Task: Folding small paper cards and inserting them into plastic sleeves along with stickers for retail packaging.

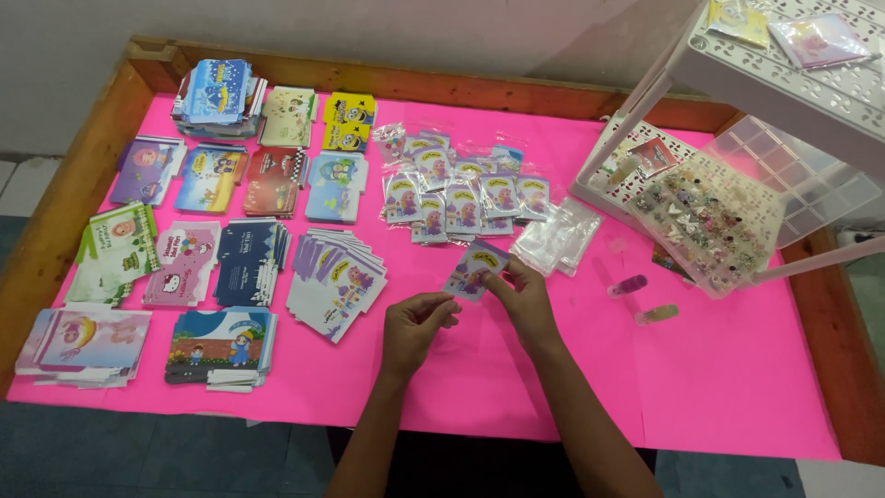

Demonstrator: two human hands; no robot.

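My right hand (527, 297) pinches a small purple printed card (476, 268) by its lower right corner, just above the pink table cover (719, 387). My left hand (417, 325) is beside it, fingers curled, its fingertips close to the card's lower edge; I cannot tell if they touch it. Behind the card lie several bagged purple cards (461, 189) in overlapping rows. A pile of clear plastic sleeves (556, 238) rests just right of them.
Stacks of printed flat card boxes (230, 249) fill the left half. A clear compartment box of small trinkets (705, 221) leans at the right under a white plastic rack (784, 78). Two small tubes (641, 300) lie nearby. A wooden rim (74, 184) borders the table.
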